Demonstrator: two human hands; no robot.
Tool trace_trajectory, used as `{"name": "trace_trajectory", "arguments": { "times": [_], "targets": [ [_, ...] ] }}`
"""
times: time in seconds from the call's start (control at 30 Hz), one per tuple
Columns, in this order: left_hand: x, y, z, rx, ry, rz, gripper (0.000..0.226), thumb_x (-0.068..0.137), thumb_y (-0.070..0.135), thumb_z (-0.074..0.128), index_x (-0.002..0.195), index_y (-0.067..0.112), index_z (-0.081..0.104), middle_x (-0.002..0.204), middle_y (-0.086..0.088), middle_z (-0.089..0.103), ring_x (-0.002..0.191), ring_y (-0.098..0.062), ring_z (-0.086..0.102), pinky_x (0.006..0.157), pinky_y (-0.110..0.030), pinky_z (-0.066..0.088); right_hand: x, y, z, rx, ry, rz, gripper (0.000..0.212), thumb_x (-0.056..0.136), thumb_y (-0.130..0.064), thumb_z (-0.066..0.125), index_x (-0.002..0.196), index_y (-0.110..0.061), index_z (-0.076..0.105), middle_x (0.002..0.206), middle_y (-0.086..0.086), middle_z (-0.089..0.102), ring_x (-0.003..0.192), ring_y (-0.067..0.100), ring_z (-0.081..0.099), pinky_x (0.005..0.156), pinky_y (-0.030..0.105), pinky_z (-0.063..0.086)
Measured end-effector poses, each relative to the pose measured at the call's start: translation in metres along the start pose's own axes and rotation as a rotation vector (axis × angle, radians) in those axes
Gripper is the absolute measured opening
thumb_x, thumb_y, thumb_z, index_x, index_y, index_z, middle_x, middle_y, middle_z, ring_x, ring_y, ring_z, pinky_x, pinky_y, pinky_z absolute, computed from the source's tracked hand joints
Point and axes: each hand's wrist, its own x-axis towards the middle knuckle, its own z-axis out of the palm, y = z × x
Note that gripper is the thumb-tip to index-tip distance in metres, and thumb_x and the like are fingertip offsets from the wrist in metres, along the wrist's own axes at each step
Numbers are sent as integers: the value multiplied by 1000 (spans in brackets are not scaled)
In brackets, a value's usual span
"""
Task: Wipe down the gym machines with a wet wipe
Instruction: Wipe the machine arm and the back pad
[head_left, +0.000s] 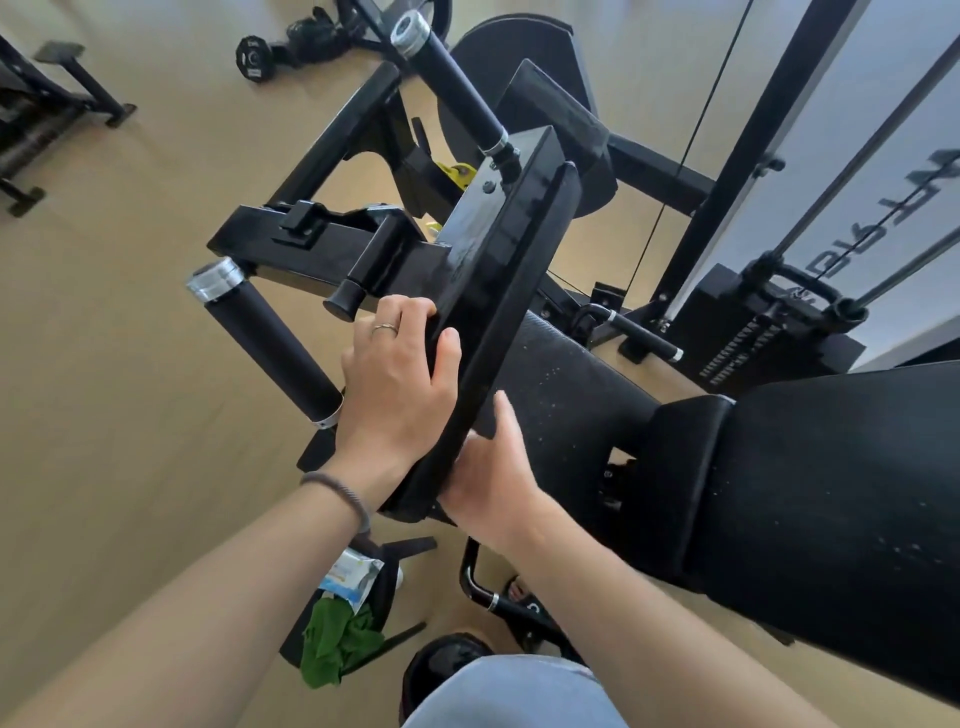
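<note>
Head view, looking down on black gym machine (498, 244), frame tilted. Left hand (397, 384) clamped on edge of glossy black plate (498, 291): fingers curled over far side, thumb against near edge; ring on one finger, dark band at wrist. Right hand (493, 478) at lower end of same plate, thumb up along plate edge, fingers tucked behind and hidden; grip on plate or on a wipe cannot be told. Wet wipe itself not seen in either hand. Pack of wipes (353, 574) on a small black stand (384, 603) near floor, below left forearm, touching crumpled green cloth (335, 647) just beneath it. Two foam-covered handles with metal end caps: one (265, 338) left of left hand, one (452, 78) at top. Padded black seat (831, 499) to right, surface speckled with pale flecks. Weight stack (753, 332) and cables beyond, upper right. Loose weight plate (254, 57) on tan floor (130, 312), top left.
</note>
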Motion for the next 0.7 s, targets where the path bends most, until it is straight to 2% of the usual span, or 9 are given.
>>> {"name": "trace_trajectory", "arguments": {
  "times": [0.1,0.2,0.3,0.43,0.57,0.7],
  "targets": [
    [-1,0,0,-1,5,9,28,103,39,40,121,21,51,129,2,49,117,-22,44,95,-44,39,-11,38,-15,111,-89,41,88,92,-79,31,141,-11,59,144,17,57,140,37,47,122,46,30],
    [-1,0,0,-1,14,11,28,103,39,39,120,21,52,128,2,50,115,-22,45,93,-40,35,-9,37,-21,159,-153,65,97,85,-81,43,144,-5,54,136,21,55,145,46,35,125,52,22],
    [-1,-1,0,-23,10,1,26,103,39,40,118,21,52,127,3,50,116,-22,44,95,-45,39,0,26,-9,198,-152,126,92,91,-80,33,140,-7,59,138,22,61,133,42,53,117,55,34],
    [1,-2,1,-28,7,3,27,103,39,38,118,21,53,127,2,51,115,-22,45,95,-46,40,2,39,24,252,-161,133,62,95,-59,53,127,-9,71,133,14,66,121,33,65,101,46,52],
    [1,-3,1,-27,19,14,30,103,39,36,117,20,54,124,1,52,113,-22,47,93,-44,40,1,47,22,327,-197,171,59,96,-49,59,137,-7,63,142,13,60,130,30,58,113,43,43],
    [1,-4,1,-37,22,12,30,103,38,36,115,19,55,123,0,53,112,-24,48,92,-45,41,-7,44,20,324,-104,192,49,96,-41,58,127,-5,70,132,15,67,124,33,62,112,45,45]
  ]
}}
